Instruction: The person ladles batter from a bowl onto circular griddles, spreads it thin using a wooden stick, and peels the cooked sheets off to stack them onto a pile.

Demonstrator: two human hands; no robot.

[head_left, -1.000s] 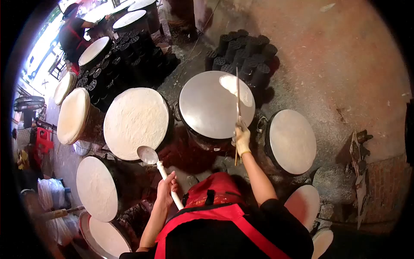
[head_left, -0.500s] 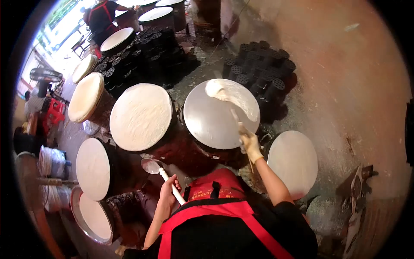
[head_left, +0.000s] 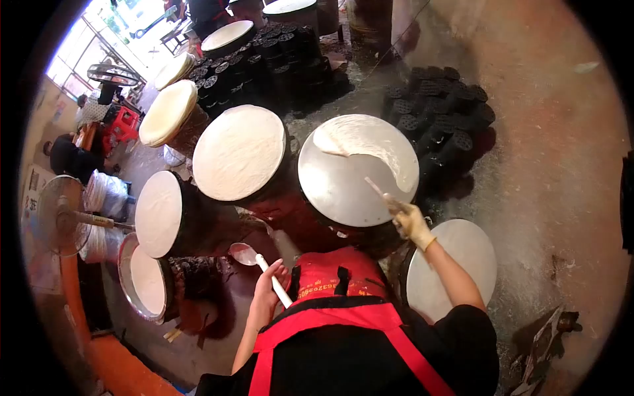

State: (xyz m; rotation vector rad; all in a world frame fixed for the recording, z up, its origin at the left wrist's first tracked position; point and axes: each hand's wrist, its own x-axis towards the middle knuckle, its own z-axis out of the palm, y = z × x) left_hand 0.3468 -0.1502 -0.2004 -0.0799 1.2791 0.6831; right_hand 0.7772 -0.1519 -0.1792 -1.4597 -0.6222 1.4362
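Note:
My left hand (head_left: 269,288) is closed round the white handle of a ladle (head_left: 243,253), whose bowl hangs low in front of me. My right hand (head_left: 412,226), in a pale glove, grips a thin wooden stick (head_left: 375,187) over the near right part of a round griddle (head_left: 330,188). White batter (head_left: 370,144) lies in a curved band along the griddle's far and right side; its near left part is bare grey metal. To the left, another griddle (head_left: 239,153) is covered by a white sheet. A pale round griddle top (head_left: 452,269) stands beside my right forearm.
Black perforated cylinders (head_left: 441,112) stand behind the griddle, with more (head_left: 271,59) at the back left. A stack of round sheets (head_left: 168,113), two smaller round tops (head_left: 158,214) and a fan (head_left: 65,216) are at the left. People are in the left background.
The batter has spread from a small patch into a wide curved band. The stick and my right hand have moved round toward the griddle's near right side. The view has turned left.

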